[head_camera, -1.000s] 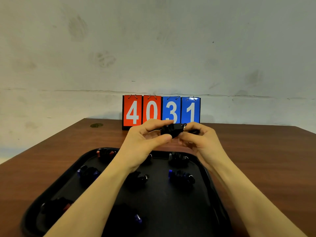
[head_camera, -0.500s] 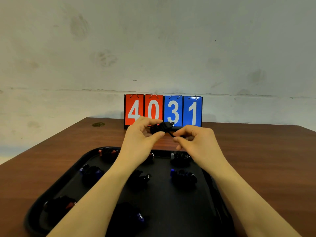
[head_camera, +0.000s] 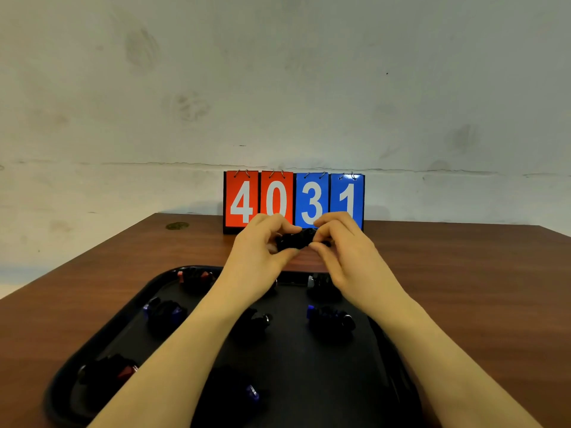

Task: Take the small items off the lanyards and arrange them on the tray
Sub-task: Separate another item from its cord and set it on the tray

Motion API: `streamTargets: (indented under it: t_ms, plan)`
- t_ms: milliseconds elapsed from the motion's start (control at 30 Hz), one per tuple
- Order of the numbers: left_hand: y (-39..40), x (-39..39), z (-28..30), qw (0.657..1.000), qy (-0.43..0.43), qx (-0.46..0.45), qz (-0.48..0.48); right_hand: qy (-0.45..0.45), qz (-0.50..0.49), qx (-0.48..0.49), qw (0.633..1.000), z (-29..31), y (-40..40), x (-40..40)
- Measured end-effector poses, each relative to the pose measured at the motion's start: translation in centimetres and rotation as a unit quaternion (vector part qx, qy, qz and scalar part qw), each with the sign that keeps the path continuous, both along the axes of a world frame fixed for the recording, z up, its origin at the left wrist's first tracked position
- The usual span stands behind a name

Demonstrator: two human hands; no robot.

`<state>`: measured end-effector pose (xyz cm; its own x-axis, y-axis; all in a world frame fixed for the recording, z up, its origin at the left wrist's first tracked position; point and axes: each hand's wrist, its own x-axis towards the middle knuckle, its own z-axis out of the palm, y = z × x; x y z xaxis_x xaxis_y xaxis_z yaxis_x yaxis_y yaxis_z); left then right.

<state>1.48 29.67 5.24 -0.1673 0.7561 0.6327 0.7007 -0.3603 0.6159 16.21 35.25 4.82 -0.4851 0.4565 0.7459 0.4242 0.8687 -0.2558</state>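
Lanyard bundle [head_camera: 295,239], small, black and tangled, sits at the centre of the frame, held up in the air between both hands, above the far edge of the tray [head_camera: 74,359] and in front of the number cards [head_camera: 293,199]. Left hand [head_camera: 259,251] pinches the bundle's left side, thumb underneath and curled fingers on top. Right hand [head_camera: 343,245] pinches its right end between thumb and fingertips, close against the left hand. The step in hand appears to be working a small item loose from its lanyard; whether it is free yet cannot be told, because the fingers cover the join. The next move likely calls for a fine pull or twist at the clip, then setting the freed piece down in an open spot on the tray. The bundle looks dark and glossy, with no clear shape. On the black tray, in the lower half of the frame, lie several similar dark bundles [head_camera: 330,319] spaced in rough rows, some with blue accents, some with red [head_camera: 106,370]. The tray rests on a brown wooden table [head_camera: 463,288], with a pale wall behind.
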Motion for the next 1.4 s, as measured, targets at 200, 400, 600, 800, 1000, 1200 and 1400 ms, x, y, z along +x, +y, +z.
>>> streamTargets:
  t_ms: [200,400,600,800,1000,1200,1400]
  plan:
    - [0.0,0.2,-0.4,0.999,-0.020,0.000,-0.051,0.122,0.019,-0.052,0.991,-0.5,0.2,-0.8]
    - [-0.2,0.4,0.2,0.989,-0.102,0.000,-0.105,0.165,0.034,-0.080,0.983,-0.3,0.3,-0.6]
    - [-0.1,0.4,0.1,0.984,-0.144,-0.037,-0.095,0.208,0.064,-0.222,0.951,0.3,-0.3,-0.4]
    - [0.2,0.5,-0.2,0.994,-0.086,-0.038,-0.064,0.277,0.109,-0.307,0.904,0.6,-0.7,-0.4]
    - [0.2,0.7,-0.2,0.998,-0.053,-0.015,-0.042,0.268,0.070,-0.277,0.920,0.5,-0.7,-0.4]
    - [0.1,0.4,-0.2,0.997,-0.062,-0.010,-0.042,0.260,0.112,-0.282,0.917,0.4,-1.1,-0.2]
    - [0.1,0.0,-0.4,0.998,-0.045,-0.017,-0.048,0.223,0.114,-0.237,0.939,0.2,-0.8,-0.1]
